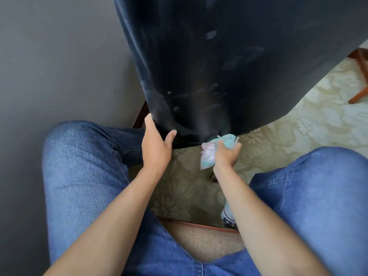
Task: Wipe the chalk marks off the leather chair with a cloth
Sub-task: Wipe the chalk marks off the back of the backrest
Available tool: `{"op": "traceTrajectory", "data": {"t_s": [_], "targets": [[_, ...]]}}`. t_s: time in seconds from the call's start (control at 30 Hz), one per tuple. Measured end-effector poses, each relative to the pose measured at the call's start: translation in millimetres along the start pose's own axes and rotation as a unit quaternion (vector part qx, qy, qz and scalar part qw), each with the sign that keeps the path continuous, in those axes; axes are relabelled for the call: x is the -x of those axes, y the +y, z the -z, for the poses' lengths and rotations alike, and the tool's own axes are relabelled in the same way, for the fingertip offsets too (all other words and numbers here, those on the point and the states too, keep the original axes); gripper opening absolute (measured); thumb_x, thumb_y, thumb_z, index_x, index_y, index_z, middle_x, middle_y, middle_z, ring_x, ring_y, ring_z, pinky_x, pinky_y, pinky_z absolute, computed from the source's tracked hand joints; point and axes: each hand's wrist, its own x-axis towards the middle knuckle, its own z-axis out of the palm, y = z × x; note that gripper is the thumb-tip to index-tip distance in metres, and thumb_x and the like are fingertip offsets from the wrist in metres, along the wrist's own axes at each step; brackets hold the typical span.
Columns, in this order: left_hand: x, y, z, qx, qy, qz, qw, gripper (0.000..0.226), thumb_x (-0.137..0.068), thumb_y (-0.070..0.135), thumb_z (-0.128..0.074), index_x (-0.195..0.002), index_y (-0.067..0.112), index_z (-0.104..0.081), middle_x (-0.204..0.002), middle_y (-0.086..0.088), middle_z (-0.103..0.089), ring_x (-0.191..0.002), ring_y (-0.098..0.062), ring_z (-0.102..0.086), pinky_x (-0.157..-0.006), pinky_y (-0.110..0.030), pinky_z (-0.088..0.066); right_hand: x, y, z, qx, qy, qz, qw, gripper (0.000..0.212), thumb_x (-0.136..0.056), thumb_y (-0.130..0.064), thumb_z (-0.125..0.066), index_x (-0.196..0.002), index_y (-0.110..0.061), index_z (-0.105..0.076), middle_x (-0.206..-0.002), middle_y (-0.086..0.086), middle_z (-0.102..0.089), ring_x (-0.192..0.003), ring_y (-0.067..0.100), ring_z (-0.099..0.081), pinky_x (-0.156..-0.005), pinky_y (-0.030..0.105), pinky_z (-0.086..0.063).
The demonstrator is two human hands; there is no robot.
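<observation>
my left hand [156,145] grips the leather chair [199,66] bottom edge, fingers clamped; right hand [226,154] fingers bunched round cloth [209,154] by smudged chalk marks [211,34].

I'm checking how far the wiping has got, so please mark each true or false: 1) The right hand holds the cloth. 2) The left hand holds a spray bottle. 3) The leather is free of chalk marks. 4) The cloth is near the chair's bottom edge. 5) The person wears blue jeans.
1) True: the right hand has a grip on the cloth.
2) False: the left hand holds the lower left edge of the chair.
3) False: pale chalk marks remain on the dark leather.
4) True.
5) True: the jeans are blue.
</observation>
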Motion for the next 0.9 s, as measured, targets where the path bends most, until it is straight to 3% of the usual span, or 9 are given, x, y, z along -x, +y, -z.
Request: {"op": "traceTrajectory", "data": {"t_s": [0.13, 0.27, 0.37, 0.5, 0.6, 0.7, 0.77, 0.83, 0.9], "targets": [[4, -1, -4, -0.007, -0.011, -0.024, 1.000, 0.054, -0.095, 0.018, -0.074, -0.119, 0.040, -0.031, -0.126, 0.001, -0.065, -0.114, -0.017, -0.063, -0.097, -0.044, -0.056, 39, 0, -24, 0.051, -0.061, 0.051, 0.996, 0.035, -0.093, -0.016, -0.066, -0.118, -0.021, -0.041, -0.108, 0.001, -0.055, -0.097, 0.022, -0.062, -0.079, 0.026, -0.051], [8, 0, -6, -0.007, -0.016, -0.039, 0.999, 0.051, -0.096, 0.014, -0.071, -0.114, 0.042, -0.032, -0.110, 0.003, -0.067, -0.100, -0.016, -0.065, -0.088, -0.040, -0.057, 80, 21, -38, 0.067, -0.159, 0.164, 0.971, 0.020, -0.091, -0.010, -0.058, -0.100, -0.021, -0.044, -0.104, 0.009, -0.058, -0.092, 0.023, -0.063, -0.074, 0.036, -0.055], [6, -2, -6, -0.004, -0.020, -0.031, 0.999, 0.049, -0.097, 0.009, -0.069, -0.114, 0.040, -0.035, -0.104, 0.003, -0.067, -0.096, -0.016, -0.065, -0.086, -0.041, -0.057, 74, 14, -31, 0.078, -0.199, 0.166, 0.963, 0.026, -0.088, -0.005, -0.065, -0.098, -0.021, -0.048, -0.102, 0.009, -0.061, -0.087, 0.021, -0.066, -0.061, 0.024, -0.052], [4, -6, -3, 0.006, -0.045, -0.017, 0.999, 0.049, -0.098, -0.007, -0.059, -0.124, 0.032, -0.044, -0.110, 0.004, -0.067, -0.092, 0.001, -0.064, -0.083, -0.022, -0.056, 64, -14, -14, 0.052, -0.071, 0.184, 0.979, 0.032, -0.084, -0.003, -0.069, -0.105, -0.021, -0.053, -0.103, 0.003, -0.059, -0.093, 0.013, -0.062, -0.074, 0.018, -0.048], [5, -11, -5, 0.017, -0.078, -0.027, 0.996, 0.065, -0.095, -0.016, -0.054, -0.126, 0.040, -0.045, -0.118, 0.005, -0.068, -0.101, 0.005, -0.064, -0.075, -0.006, -0.049, 24, -63, 8, -0.092, 0.071, 0.171, 0.978, 0.035, -0.088, 0.009, -0.055, -0.116, -0.012, -0.050, -0.087, -0.002, -0.056, -0.073, 0.004, -0.066, -0.058, 0.008, -0.045], [7, -8, -10, 0.015, -0.101, -0.049, 0.994, 0.065, -0.095, -0.017, -0.053, -0.117, 0.043, -0.044, -0.118, 0.005, -0.067, -0.106, -0.005, -0.063, -0.076, -0.005, -0.047, -1, -99, 13, -0.018, 0.141, 0.238, 0.961, 0.034, -0.082, -0.009, -0.053, -0.109, -0.028, -0.045, -0.108, 0.020, -0.057, -0.075, 0.024, -0.061, -0.062, 0.035, -0.054], [11, -4, -13, 0.016, -0.111, -0.057, 0.992, 0.066, -0.094, -0.019, -0.051, -0.118, 0.042, -0.044, -0.117, 0.007, -0.065, -0.105, 0.005, -0.060, -0.077, -0.002, -0.046, 25, -90, 1, 0.021, 0.137, 0.270, 0.953, 0.038, -0.082, -0.014, -0.055, -0.113, -0.032, -0.044, -0.133, 0.013, -0.044, -0.108, 0.028, -0.051, -0.093, 0.035, -0.050], [18, 1, -14, 0.032, -0.128, -0.074, 0.988, 0.066, -0.093, -0.019, -0.052, -0.123, 0.040, -0.047, -0.118, 0.010, -0.064, -0.108, 0.008, -0.059, -0.085, -0.006, -0.050, 67, -62, -10, 0.018, 0.072, 0.312, 0.947, 0.044, -0.085, -0.007, -0.061, -0.123, -0.023, -0.046, -0.134, 0.003, -0.033, -0.112, 0.017, -0.044, -0.089, 0.008, -0.042], [22, 2, -12, 0.058, -0.142, -0.093, 0.984, 0.052, -0.098, -0.004, -0.059, -0.127, 0.038, -0.049, -0.119, 0.013, -0.066, -0.108, 0.002, -0.063, -0.087, -0.012, -0.054, 107, -32, -13, 0.041, -0.009, 0.361, 0.932, 0.047, -0.087, -0.005, -0.067, -0.126, -0.019, -0.045, -0.132, 0.002, -0.034, -0.108, 0.008, -0.047, -0.080, 0.006, -0.047]]}}
